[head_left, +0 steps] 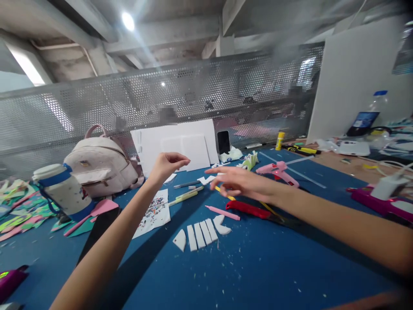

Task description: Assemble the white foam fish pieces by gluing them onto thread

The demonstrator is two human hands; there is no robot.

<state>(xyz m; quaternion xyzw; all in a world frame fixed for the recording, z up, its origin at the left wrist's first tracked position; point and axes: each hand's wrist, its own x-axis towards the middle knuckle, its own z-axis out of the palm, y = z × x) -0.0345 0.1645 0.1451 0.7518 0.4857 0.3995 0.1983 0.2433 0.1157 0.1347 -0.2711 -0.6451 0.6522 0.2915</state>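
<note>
My left hand (169,165) is raised above the table with thumb and fingertips pinched together; anything between them is too small or hidden to see. Facing it, my right hand (243,184) hovers with its index finger stretched out and the others loosely bent, holding nothing visible. Below them on the table lie white foam strips (200,234) in a row, between a small pointed piece (180,240) and a forked piece (222,225). A pink pen (222,212) and a red-handled tool (248,209) lie under my right hand. Other small white pieces (206,180) lie between the hands.
Left stand a backpack (103,165) and a white-and-blue bottle (63,191). A crumb-covered paper (161,215) lies beneath my left forearm. White boards (148,146) lean against the perforated screen (193,92). At right are a pink glue gun (280,172), glue stick (280,141) and purple power strip (371,200).
</note>
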